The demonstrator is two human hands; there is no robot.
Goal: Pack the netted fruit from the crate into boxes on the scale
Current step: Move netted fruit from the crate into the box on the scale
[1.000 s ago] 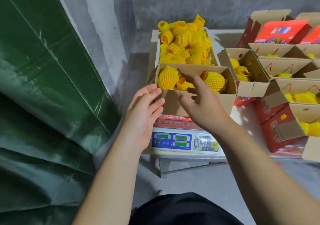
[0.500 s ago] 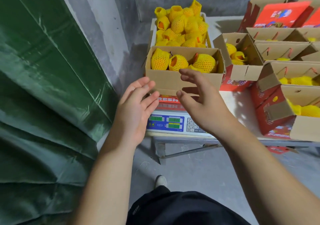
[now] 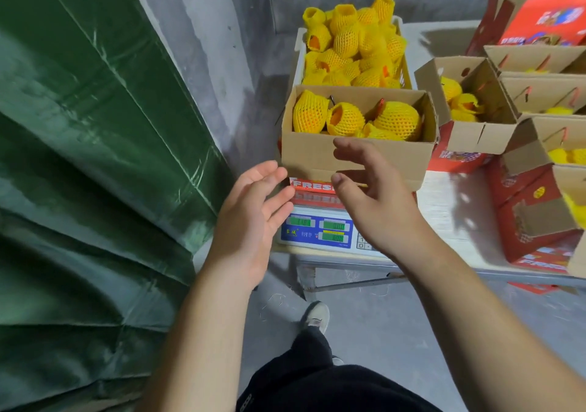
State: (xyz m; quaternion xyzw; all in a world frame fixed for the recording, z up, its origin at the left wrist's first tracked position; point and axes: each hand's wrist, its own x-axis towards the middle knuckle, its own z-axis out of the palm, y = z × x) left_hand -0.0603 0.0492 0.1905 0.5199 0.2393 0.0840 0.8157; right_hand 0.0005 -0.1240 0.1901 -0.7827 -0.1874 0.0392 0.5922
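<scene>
An open cardboard box (image 3: pixel 304 158) stands on the scale (image 3: pixel 320 231) and holds several fruits in yellow foam netting (image 3: pixel 396 118). Behind it a pale crate (image 3: pixel 298 59) is heaped with more netted fruit (image 3: pixel 348 40). My left hand (image 3: pixel 250 218) hovers with straight fingers just off the box's near left corner, holding nothing. My right hand (image 3: pixel 377 196) is raised in front of the box's near wall, fingers spread and empty. Neither hand visibly touches the box.
Several more boxes (image 3: pixel 475 132) with netted fruit crowd the white table (image 3: pixel 444 208) to the right, some with red printed sides. A green tarp (image 3: pixel 95 158) fills the left. Grey wall behind; my shoe (image 3: pixel 315 315) is on the concrete floor.
My right hand has drawn back out of the box after leaving the fruit there. Both hands now hover in front of the box. The view has shifted back and down.
</scene>
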